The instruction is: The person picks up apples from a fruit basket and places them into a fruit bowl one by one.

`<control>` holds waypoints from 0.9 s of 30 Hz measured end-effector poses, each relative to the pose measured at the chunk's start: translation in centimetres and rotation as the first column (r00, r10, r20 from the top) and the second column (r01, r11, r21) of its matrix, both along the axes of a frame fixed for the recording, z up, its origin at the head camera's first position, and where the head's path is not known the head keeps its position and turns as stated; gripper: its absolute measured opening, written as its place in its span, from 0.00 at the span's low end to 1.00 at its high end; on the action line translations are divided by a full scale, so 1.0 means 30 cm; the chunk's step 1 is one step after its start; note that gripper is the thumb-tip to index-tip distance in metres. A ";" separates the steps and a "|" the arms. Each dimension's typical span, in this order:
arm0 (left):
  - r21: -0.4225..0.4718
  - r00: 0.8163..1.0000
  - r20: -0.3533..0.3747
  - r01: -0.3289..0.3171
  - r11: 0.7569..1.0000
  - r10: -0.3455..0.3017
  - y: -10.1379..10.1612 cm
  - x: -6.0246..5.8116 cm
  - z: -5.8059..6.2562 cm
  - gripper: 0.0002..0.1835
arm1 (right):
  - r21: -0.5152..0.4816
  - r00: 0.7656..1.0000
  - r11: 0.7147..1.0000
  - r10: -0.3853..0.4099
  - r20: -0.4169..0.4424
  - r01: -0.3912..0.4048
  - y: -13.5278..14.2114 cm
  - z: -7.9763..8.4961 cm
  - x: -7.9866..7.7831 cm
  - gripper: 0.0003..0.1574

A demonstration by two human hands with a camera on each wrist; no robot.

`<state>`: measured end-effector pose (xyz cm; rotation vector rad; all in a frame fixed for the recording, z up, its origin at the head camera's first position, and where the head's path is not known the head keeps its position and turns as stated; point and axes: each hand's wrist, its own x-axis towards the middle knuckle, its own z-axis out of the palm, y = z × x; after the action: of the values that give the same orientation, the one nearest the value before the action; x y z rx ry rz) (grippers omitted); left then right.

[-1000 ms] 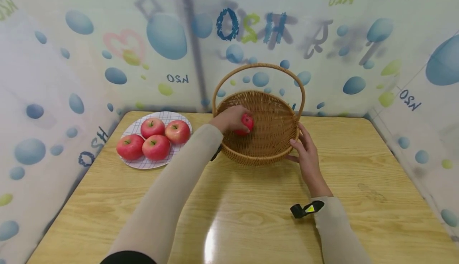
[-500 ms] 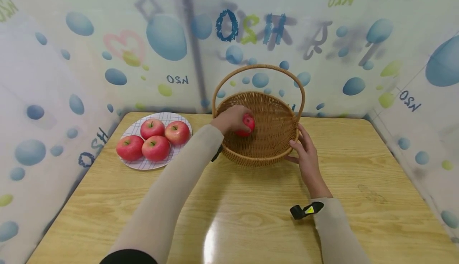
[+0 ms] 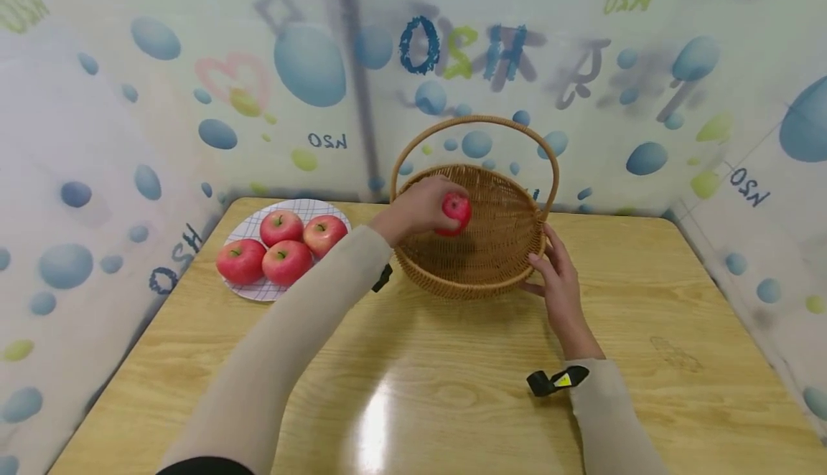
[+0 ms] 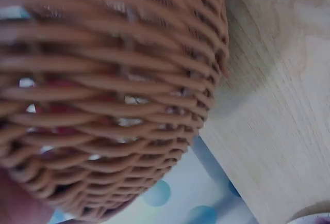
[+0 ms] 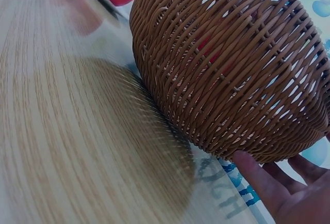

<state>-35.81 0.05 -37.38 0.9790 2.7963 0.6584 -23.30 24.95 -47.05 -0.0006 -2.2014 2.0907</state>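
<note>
My left hand (image 3: 426, 206) grips a red apple (image 3: 457, 211) over the inside of the wicker basket (image 3: 497, 245), towards its left side. The basket is tipped so that its mouth faces me, and its arched handle stands up at the back. On the basket's right rim my right hand (image 3: 561, 288) holds on, thumb in front and fingers round the outer side. Its fingers touch the woven wall (image 5: 232, 69) in the right wrist view. In the left wrist view the basket's weave (image 4: 103, 69) hides most of the left hand, and red shows through the gaps.
A white checked plate (image 3: 248, 231) with several red apples (image 3: 287, 262) stands at the left of the wooden table (image 3: 452, 389). Close behind the basket is a wall (image 3: 581, 123) printed with blue and green drops.
My left hand has lifted the apple slightly inside the basket. The right hand keeps its hold on the rim, and the head view has shifted a little.
</note>
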 end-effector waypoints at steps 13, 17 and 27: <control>0.151 0.994 -0.097 -0.041 0.988 0.056 -0.037 0.180 0.078 0.30 | -0.005 1.000 1.000 0.005 0.013 -0.005 -0.008 0.007 0.010 0.38; 0.182 0.989 -0.132 -0.042 0.982 0.067 -0.064 0.220 0.078 0.29 | -0.009 1.000 1.000 0.000 0.016 0.000 -0.010 0.007 0.018 0.38; 0.311 0.967 -0.208 -0.078 0.947 0.148 -0.171 0.310 0.089 0.30 | -0.001 1.000 1.000 0.012 0.005 -0.012 -0.019 0.014 0.014 0.37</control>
<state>-26.50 -5.08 -34.72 1.0031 3.0328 1.0791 -22.87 24.39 -46.61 0.0069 -2.2087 2.1005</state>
